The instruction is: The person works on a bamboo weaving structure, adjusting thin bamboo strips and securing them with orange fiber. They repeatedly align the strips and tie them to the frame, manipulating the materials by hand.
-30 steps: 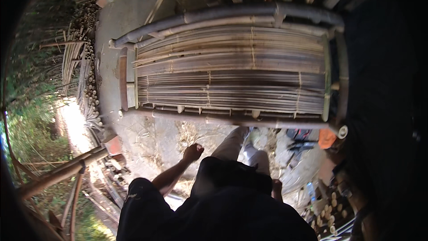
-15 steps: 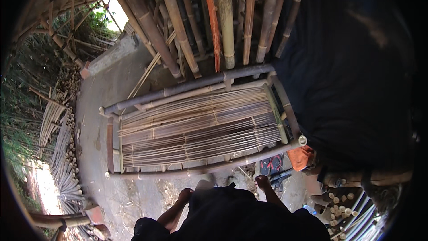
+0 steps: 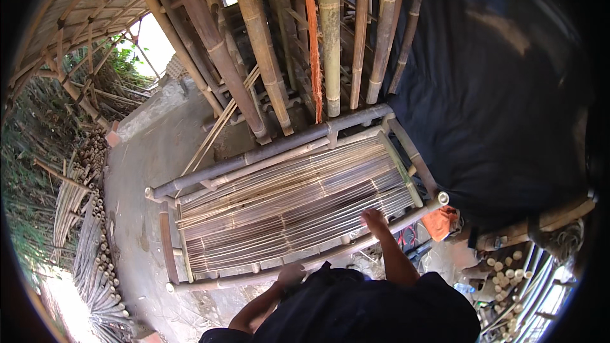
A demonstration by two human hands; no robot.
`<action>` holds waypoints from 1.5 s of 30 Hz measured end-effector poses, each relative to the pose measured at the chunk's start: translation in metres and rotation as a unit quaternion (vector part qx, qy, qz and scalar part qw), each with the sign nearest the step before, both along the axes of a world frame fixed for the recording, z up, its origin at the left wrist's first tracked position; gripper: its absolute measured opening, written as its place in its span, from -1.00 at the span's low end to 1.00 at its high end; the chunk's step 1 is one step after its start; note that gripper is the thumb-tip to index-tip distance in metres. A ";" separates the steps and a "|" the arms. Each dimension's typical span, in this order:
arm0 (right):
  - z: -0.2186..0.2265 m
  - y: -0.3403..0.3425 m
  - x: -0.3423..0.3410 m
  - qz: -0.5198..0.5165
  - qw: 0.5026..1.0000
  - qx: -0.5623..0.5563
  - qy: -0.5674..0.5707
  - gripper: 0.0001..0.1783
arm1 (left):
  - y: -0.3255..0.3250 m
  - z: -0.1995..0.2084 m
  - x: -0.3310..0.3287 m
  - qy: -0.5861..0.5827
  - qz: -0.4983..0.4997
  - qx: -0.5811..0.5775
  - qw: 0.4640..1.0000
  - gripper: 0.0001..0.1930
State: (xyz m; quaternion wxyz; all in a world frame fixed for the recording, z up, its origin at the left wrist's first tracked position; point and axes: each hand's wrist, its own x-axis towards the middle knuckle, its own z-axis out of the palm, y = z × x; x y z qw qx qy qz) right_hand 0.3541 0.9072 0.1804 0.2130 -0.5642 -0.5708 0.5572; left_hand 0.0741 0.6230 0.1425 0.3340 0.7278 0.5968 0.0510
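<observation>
The bamboo bench stands on the grey concrete floor, between the left edge of this floor, where cut bamboo is piled, and the black cloth on the right. Behind its back rail rise the tall bamboo poles.

From where I stand, the person's right hand is over the slats, close to the front right corner of the bench, with its fingers bent. If they touch or hold a slat, I cannot tell. The left hand is blurred and appears at the front rail, left of its middle; whether it is closed around the rail or only beside it, I also cannot tell.

In my judgement, the frame is stiff and rather heavy for one person, because the rails are thick. The slats look light, thin and springy, and they could bend or split under hard pulling. Smooth bamboo may be a little slippery. The best hold would be on the two long rails, near the corners, and not on the slats.
</observation>
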 end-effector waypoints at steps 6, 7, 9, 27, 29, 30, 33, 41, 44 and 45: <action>0.095 0.082 -0.128 -0.007 0.985 0.123 0.122 -0.68 | 0.017 -0.043 -0.076 -0.091 0.008 -0.161 0.983 -0.56; 0.103 0.103 -0.138 -0.012 0.979 0.155 0.129 -0.67 | 0.036 -0.039 -0.082 -0.023 -0.046 -0.147 0.988 -0.55; 0.102 0.165 -0.140 -0.024 0.955 0.293 0.044 -0.66 | 0.080 0.001 -0.061 0.016 0.132 -0.100 0.986 -0.59; 0.371 0.407 -0.340 -0.036 0.955 0.277 -0.099 -0.03 | 0.256 0.113 -0.172 -0.124 0.436 0.156 0.878 -0.63; 0.364 0.410 -0.360 -0.057 0.932 0.343 -0.101 -0.01 | 0.275 0.144 -0.163 -0.165 0.423 0.190 0.870 -0.69; 0.356 0.419 -0.371 -0.097 0.921 0.360 -0.109 0.06 | 0.284 0.158 -0.157 -0.187 0.409 0.202 0.870 -0.72; 0.348 0.451 -0.392 -0.145 0.910 0.377 -0.095 0.26 | 0.300 0.203 -0.133 -0.274 0.398 0.212 0.850 -0.76; 0.288 0.433 -0.393 0.164 0.768 0.219 0.579 -0.58 | 0.307 0.245 -0.120 -0.318 0.377 0.298 0.817 -0.70; 0.288 0.281 -0.368 0.144 0.860 0.172 0.458 -0.64 | 0.309 0.278 -0.129 -0.241 0.417 0.372 0.794 -0.64; 0.278 0.250 -0.339 0.146 0.861 0.136 0.468 -0.64 | 0.322 0.288 -0.118 -0.256 0.459 0.360 0.771 -0.65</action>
